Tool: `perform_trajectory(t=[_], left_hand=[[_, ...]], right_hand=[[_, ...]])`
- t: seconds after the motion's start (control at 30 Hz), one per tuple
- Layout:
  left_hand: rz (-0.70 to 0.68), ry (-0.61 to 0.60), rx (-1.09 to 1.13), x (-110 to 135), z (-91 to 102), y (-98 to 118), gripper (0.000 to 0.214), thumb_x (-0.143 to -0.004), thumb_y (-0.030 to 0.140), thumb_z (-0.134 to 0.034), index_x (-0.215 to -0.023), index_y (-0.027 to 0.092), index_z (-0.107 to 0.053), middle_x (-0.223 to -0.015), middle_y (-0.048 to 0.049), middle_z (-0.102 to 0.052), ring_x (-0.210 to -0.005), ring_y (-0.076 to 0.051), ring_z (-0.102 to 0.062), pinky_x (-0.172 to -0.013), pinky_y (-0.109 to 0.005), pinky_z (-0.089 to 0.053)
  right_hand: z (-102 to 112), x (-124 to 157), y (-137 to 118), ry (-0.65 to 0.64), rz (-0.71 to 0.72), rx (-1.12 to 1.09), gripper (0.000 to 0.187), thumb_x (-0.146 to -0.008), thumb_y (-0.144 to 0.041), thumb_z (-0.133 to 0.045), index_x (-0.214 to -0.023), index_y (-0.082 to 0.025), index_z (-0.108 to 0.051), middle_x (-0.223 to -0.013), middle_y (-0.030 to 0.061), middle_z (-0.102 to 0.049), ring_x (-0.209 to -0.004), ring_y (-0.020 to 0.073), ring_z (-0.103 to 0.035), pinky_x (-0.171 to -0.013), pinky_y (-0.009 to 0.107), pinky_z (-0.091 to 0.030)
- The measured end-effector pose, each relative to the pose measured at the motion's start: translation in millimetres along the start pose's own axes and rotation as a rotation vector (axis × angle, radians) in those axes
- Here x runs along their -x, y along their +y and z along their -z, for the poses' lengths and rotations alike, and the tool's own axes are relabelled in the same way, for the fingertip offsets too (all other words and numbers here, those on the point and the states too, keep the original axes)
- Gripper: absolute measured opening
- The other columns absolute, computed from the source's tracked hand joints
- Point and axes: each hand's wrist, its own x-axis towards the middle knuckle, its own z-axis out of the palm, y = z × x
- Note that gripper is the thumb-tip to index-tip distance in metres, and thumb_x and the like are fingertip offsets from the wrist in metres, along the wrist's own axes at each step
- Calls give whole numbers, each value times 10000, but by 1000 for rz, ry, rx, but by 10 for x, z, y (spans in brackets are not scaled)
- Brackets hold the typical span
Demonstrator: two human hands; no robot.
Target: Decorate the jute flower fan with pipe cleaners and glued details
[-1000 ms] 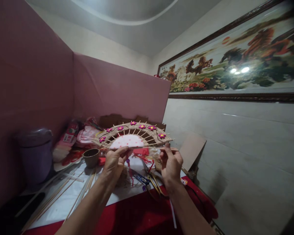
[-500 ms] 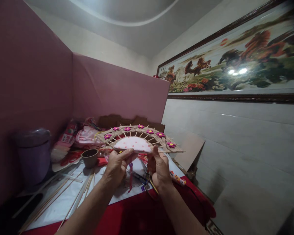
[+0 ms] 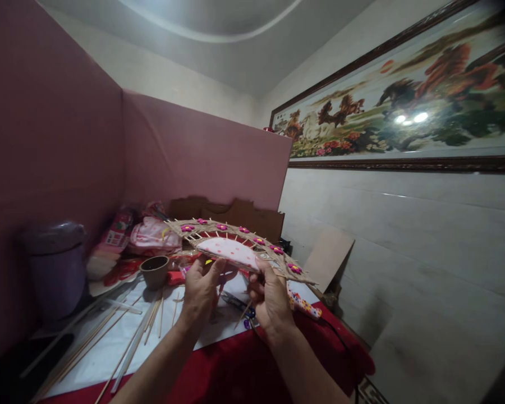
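A handmade fan (image 3: 228,251) is held up over the table between my two hands. It has a pale half-round centre with pink dots, thin stick ribs and a twine-covered outer band carrying several magenta flowers with yellow middles. My left hand (image 3: 201,287) pinches the lower left edge of the centre, thumb on top. My right hand (image 3: 271,294) grips the lower right edge the same way, fingers curled beneath. Both hands are closed on the fan, which tilts down to the right. Below, partly hidden by my right hand, lie dark-bladed scissors (image 3: 235,303).
A brown cup (image 3: 155,272) stands left of my hands. Thin sticks (image 3: 84,345) lie on the white sheet at the left, near a purple bin (image 3: 58,275). A flower-patterned glue gun (image 3: 305,306) with a cord rests at the right on the red cloth (image 3: 227,367).
The fan has tipped flatter and its right side has dropped lower. My hands have turned with it, both still holding it.
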Motion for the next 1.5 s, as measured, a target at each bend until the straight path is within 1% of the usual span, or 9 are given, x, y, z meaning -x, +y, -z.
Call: perform_trajectory(t=[0.1,0.23,0.4,0.73,0.93,1.1,1.2,1.33,1.5], left_hand=[[2,-37,33,3,-4,-32,457,-690,375,-708,-1052,146,-549,-956,-97,-688,-825,-236,-674,-736,-370,-545],[10,5,-33,38,-82,-37,472,-644,287,-757,-1031,148,-524,-931,-92,-695,-863,-246,-666,-742,-371,-540],[24,-9,-11,88,-154,-3,476,-641,267,-755,-1044,147,-533,-938,-105,-699,-892,-260,-658,-750,-383,-534],[14,-93,18,73,-102,-26,539,-654,186,-748,-1129,182,-493,-958,-79,-692,-881,-234,-655,-776,-404,-533],[20,-30,-9,58,-119,-31,457,-673,274,-735,-1061,153,-528,-953,-106,-687,-862,-255,-663,-739,-397,-541],[-1,-12,-5,48,-112,-31,443,-641,265,-758,-1011,161,-535,-885,-68,-701,-798,-221,-673,-722,-366,-543],[-15,10,-11,60,-111,-37,454,-628,278,-765,-1002,170,-531,-888,-60,-701,-817,-226,-672,-705,-360,-549],[-27,23,-36,90,-125,-60,431,-649,303,-747,-983,164,-513,-952,-87,-691,-873,-249,-664,-700,-367,-555],[-26,10,-68,114,-150,-86,424,-657,261,-742,-981,165,-487,-894,-69,-701,-831,-226,-671,-699,-357,-557]], right_hand=[[16,-4,7,-12,8,19,299,-601,-329,-713,-748,-172,-505,-425,-105,-455,-314,8,-306,-309,92,-181],[30,8,25,-31,27,7,331,-619,-387,-716,-764,-180,-502,-458,-99,-468,-339,15,-342,-323,96,-218],[41,30,11,-51,35,31,328,-644,-417,-694,-693,-171,-484,-449,-88,-464,-326,8,-292,-319,106,-204],[67,17,0,-34,28,-9,340,-625,-399,-718,-713,-168,-484,-462,-95,-463,-331,3,-295,-317,98,-185],[58,36,-8,-12,8,-6,316,-612,-364,-717,-708,-167,-490,-436,-93,-473,-316,2,-288,-319,99,-176],[16,88,-25,15,-30,-15,286,-589,-308,-717,-686,-171,-487,-456,-85,-484,-329,10,-331,-316,99,-178],[11,95,-9,0,-20,19,279,-608,-332,-706,-670,-170,-488,-447,-85,-465,-324,16,-316,-309,113,-181],[24,85,29,-44,-14,10,286,-635,-358,-698,-660,-166,-488,-437,-90,-456,-320,8,-285,-312,112,-182],[17,83,43,21,-57,-36,302,-614,-354,-716,-686,-168,-490,-441,-90,-469,-327,8,-312,-313,101,-185]])
